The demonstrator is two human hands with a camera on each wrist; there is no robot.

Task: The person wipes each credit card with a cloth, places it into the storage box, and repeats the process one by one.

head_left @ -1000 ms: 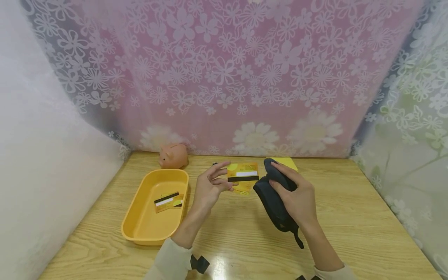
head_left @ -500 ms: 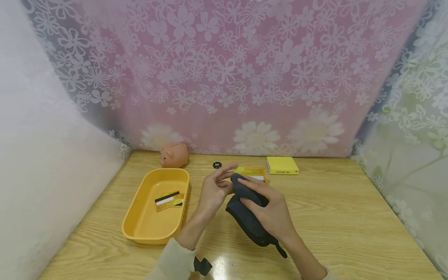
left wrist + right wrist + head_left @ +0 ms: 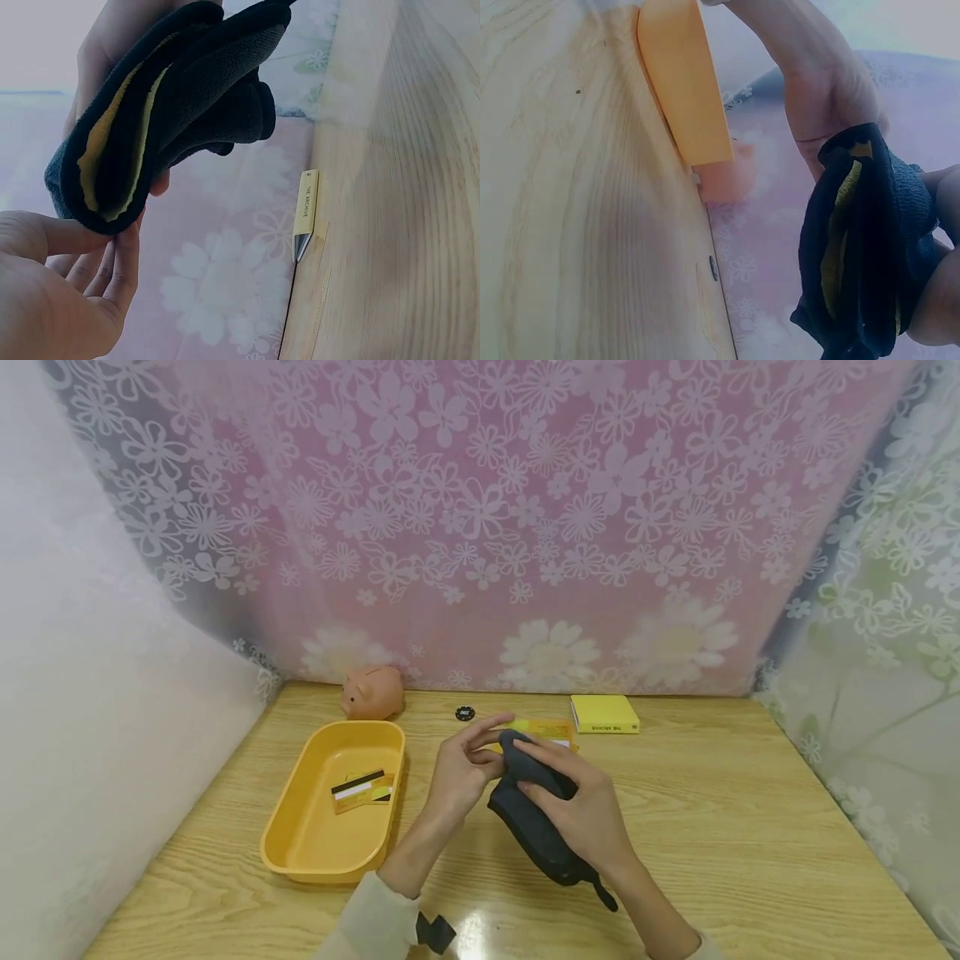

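A folded dark blue plush cloth [image 3: 536,835] with black edging, a yellow lining and a short loop hangs above the table. My right hand [image 3: 592,818] grips it from the right, fingers over one fold and thumb along another. With thumb and fingers my left hand [image 3: 82,285] pinches the folded lower edge of the cloth in the left wrist view. Behind both hands, a yellow card [image 3: 551,728] with a white strip shows in part; it seems to lie on the table, the rest hidden by the cloth and fingers.
On the left stands a yellow tray [image 3: 281,827] with several yellow cards [image 3: 358,789] in it. An orange piggy bank [image 3: 373,693], a black chip [image 3: 465,713] and a yellow book [image 3: 605,714] sit along the back edge of the wooden table [image 3: 750,827].
The left hand has let go of the yellow card and now pinches the cloth. The right hand has brought the cloth leftward to it, uncovering the book. Little differs over the last half second.
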